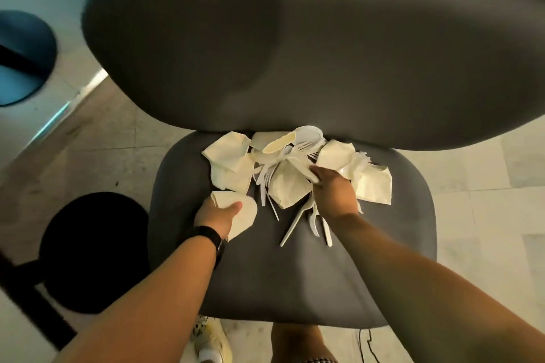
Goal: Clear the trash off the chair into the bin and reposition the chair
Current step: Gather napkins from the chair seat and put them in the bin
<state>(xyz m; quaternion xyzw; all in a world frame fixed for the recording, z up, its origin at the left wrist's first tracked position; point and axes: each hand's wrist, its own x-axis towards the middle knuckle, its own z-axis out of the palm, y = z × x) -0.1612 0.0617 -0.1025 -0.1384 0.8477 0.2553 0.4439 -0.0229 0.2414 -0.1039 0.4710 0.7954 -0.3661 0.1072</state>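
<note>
Trash (283,165) litters grey chair (295,274) on tiled floor (486,186); left hand (216,215) fingers grip a napkin (241,215), right hand (333,188) pinches cutlery.

Dim, warm indoor light is falling from above, leaving soft shadows. Wide-angle distortion is bending the chair backrest (309,47), and motion blur is smearing the left edge and floor (97,138).

Grey padded chair (295,274), crumpled cream napkins (233,156) and white plastic cutlery (295,224) heaped near backrest
</note>
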